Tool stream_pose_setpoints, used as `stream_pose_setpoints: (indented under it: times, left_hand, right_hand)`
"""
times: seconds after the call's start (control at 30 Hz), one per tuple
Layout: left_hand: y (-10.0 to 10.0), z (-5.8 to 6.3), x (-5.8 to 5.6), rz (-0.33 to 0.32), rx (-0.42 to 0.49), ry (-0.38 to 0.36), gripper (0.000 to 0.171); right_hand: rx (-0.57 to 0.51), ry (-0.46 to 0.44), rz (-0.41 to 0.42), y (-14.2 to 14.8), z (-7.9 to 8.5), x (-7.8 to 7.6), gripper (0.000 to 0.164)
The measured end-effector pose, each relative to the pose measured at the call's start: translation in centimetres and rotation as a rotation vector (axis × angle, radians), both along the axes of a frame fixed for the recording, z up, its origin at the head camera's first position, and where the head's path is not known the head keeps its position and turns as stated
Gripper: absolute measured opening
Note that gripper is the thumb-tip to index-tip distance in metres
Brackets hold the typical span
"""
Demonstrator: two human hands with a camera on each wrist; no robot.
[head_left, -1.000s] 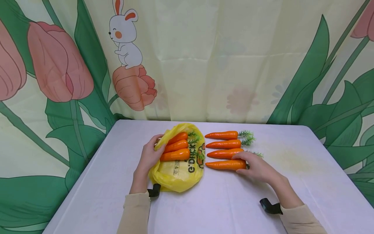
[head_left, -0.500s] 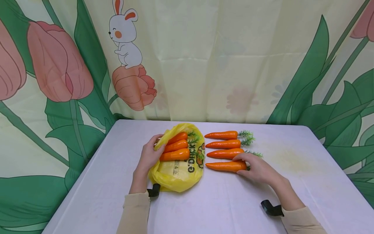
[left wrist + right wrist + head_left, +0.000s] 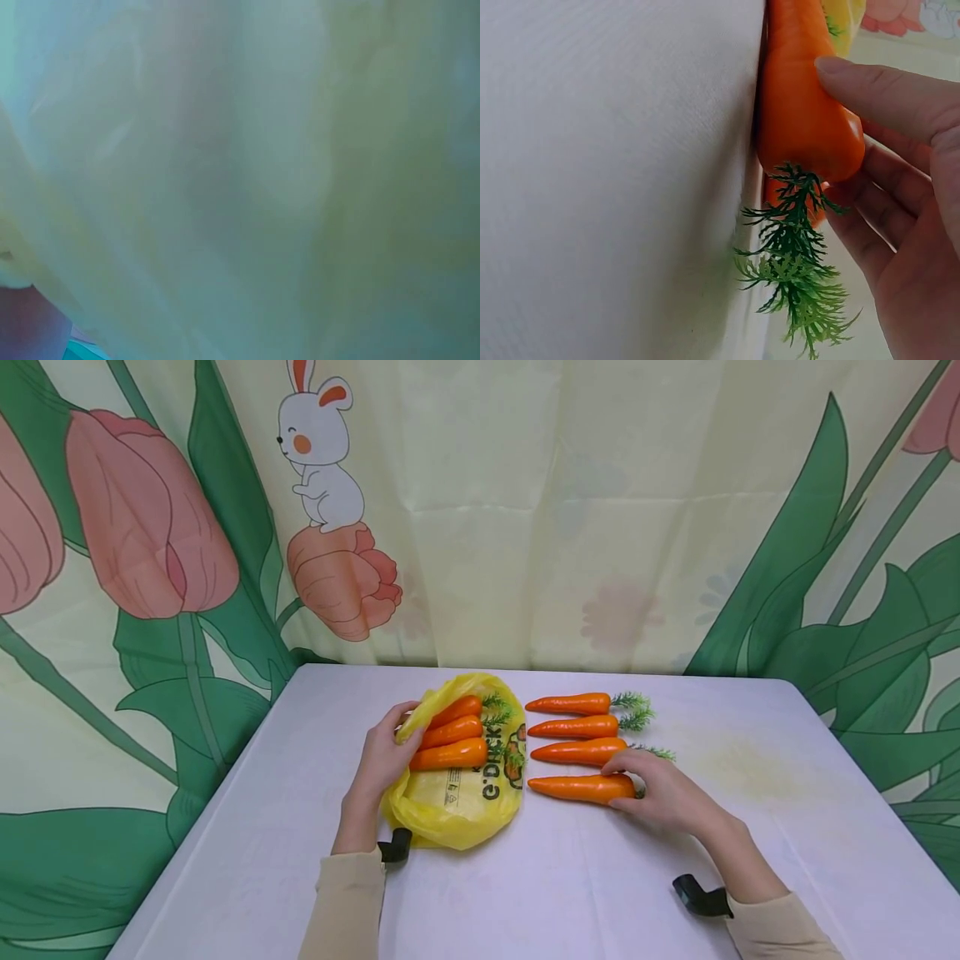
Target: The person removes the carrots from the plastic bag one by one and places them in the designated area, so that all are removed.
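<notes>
Slightly nearer and to the right than a second ago, the nearest loose carrot (image 3: 579, 788) now lies with a wider gap between it and the next one, and the right hand (image 3: 660, 795) has shifted with it. At the left, the left hand (image 3: 384, 758) pinches the raised rim of a yellow bag (image 3: 453, 835), thumb on the near face; how its other fingers lie cannot be told, since the left wrist view is mostly blurred film. Inside the bag, three carrots (image 3: 452, 732) lie side by side, long axes running left to right with the narrow ends dipping slightly nearer, thick ends and green tops to the right. Right of the bag, on the white table (image 3: 570, 877), three more carrots (image 3: 573, 727) form a stack of near-parallel rows, tips left, tops right. Nearest of all, the loose carrot shares that left-right axis, its tip pointing left, near the bag. Thumb and fingers of the right hand pinch its thick end from opposite sides, and its leafy top (image 3: 795, 251) trails beyond the grip.
</notes>
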State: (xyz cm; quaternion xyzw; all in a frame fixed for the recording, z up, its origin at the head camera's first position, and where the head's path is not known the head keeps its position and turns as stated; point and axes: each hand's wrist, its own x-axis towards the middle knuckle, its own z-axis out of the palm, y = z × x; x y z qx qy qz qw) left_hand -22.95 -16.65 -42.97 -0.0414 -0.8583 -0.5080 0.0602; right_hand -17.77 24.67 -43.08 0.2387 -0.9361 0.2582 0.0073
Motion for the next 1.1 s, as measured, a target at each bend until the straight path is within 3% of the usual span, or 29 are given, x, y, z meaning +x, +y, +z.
stream_pose_setpoints:
  times: [0.33, 0.93, 1.1]
  left_hand:
    - [0.07, -0.07, 0.03, -0.003, -0.001, 0.005, 0.043]
    - [0.15, 0.17, 0.08, 0.003, 0.008, -0.017, 0.044]
    - [0.01, 0.05, 0.06, -0.004, 0.004, 0.013, 0.044]
  right_hand:
    - [0.003, 0.052, 0.006, 0.32, -0.14, -0.46, 0.028]
    - [-0.009, 0.031, -0.029, 0.21, -0.26, -0.87, 0.027]
    - [-0.017, 0.047, -0.028, 0.29, -0.45, -0.82, 0.028]
